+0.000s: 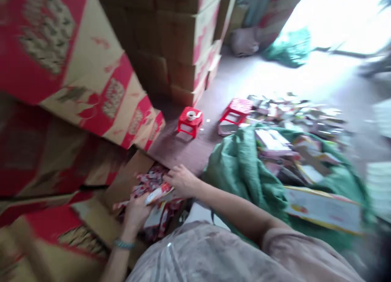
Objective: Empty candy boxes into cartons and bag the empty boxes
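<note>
A small white, red and orange packet [159,193] stretches between my two hands, blurred by motion. My left hand [137,212], with a bluish bracelet at the wrist, is closed on its left end. At the packet's right end my right hand [183,181] curls its fingers round it. Just beneath lies an open cardboard carton [120,184] filled with many red and white wrapped pieces [152,178]. What is printed on the packet cannot be read.
Stacked cartons [180,42] rise ahead, and large red-printed boxes [100,86] stand at the left. A red stool [190,121] bears a small cup; another red stool [236,111] stands beside flattened packaging [299,111]. To my right, a green sack [241,164] holds empty boxes.
</note>
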